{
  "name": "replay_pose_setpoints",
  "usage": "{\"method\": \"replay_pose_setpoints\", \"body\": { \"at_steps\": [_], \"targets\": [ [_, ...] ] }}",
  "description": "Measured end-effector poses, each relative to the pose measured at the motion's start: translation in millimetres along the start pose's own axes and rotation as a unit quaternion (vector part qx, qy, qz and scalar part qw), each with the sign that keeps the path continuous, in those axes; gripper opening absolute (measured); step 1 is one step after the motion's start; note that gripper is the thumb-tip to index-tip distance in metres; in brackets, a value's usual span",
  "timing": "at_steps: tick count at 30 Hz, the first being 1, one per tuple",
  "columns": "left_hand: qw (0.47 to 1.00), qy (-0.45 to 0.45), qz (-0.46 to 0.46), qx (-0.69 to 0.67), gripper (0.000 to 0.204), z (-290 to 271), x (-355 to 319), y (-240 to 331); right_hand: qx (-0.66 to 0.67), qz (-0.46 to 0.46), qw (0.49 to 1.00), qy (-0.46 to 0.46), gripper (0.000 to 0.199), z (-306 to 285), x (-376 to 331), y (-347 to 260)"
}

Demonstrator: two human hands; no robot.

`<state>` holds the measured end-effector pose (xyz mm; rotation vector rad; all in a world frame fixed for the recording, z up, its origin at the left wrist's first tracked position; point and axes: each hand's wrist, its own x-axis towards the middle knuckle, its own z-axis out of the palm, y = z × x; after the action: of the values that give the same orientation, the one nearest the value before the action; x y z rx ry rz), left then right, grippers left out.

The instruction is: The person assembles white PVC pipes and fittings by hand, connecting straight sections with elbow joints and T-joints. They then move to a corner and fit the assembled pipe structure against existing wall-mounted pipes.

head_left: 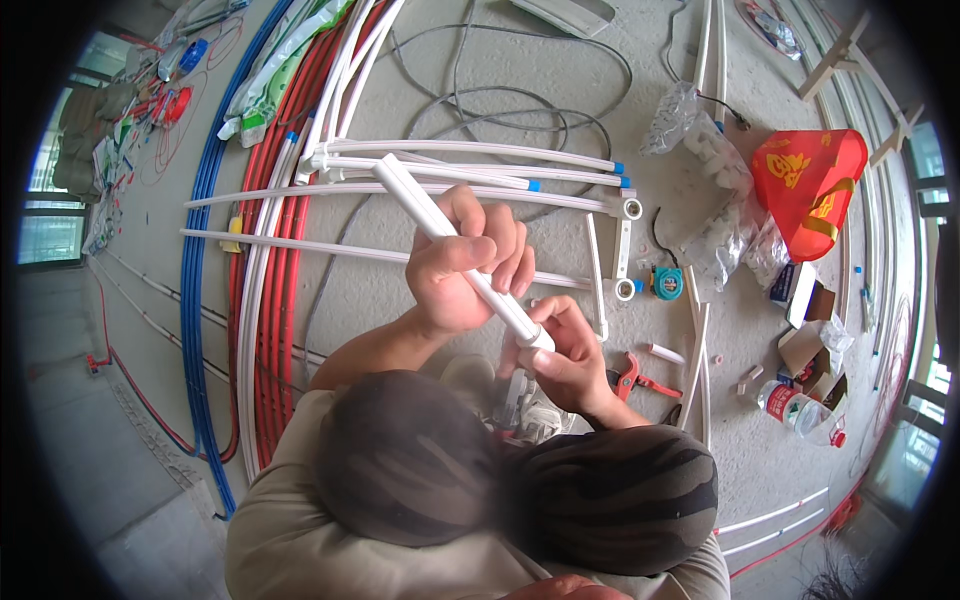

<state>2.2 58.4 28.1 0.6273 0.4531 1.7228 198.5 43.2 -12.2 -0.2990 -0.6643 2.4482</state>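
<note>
A short white plastic pipe (405,195) slants across the middle in front of my knees, its upper end pointing to the far left. My left hand (465,262) is closed around its middle, fingers wrapped over it. At the lower end my right hand (572,360) pinches a white pipe fitting (538,340) between thumb and fingers. The fitting sits against the pipe end; how deep the pipe goes into it cannot be seen. Just right of my right hand, a red pipe cutter (628,378) lies on the floor beside a short white pipe offcut (666,353).
Long white pipes (470,150) with blue ends lie ahead, near a white two-port bracket (623,245) and a teal tape measure (666,283). Red pipes (285,260) and blue pipes (200,270) run along the left. A red bag (808,185) and a plastic bottle (795,412) are at right.
</note>
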Motion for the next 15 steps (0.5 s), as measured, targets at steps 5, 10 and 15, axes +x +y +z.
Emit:
{"method": "replay_pose_setpoints", "body": {
  "at_steps": [5,10,15],
  "targets": [
    [1.0,-0.005,0.002,0.006,0.024,7,2,7,0.083,0.126,0.987,-0.051,0.053,-1,-2,-8],
    [0.997,-0.062,0.019,0.04,0.027,17,-7,11,-0.02,0.068,0.997,-0.006,0.055,-5,-11,5],
    [0.99,-0.085,0.016,0.11,0.025,27,-19,9,-0.092,0.07,0.993,0.013,0.048,-2,-22,2]
  ]
}}
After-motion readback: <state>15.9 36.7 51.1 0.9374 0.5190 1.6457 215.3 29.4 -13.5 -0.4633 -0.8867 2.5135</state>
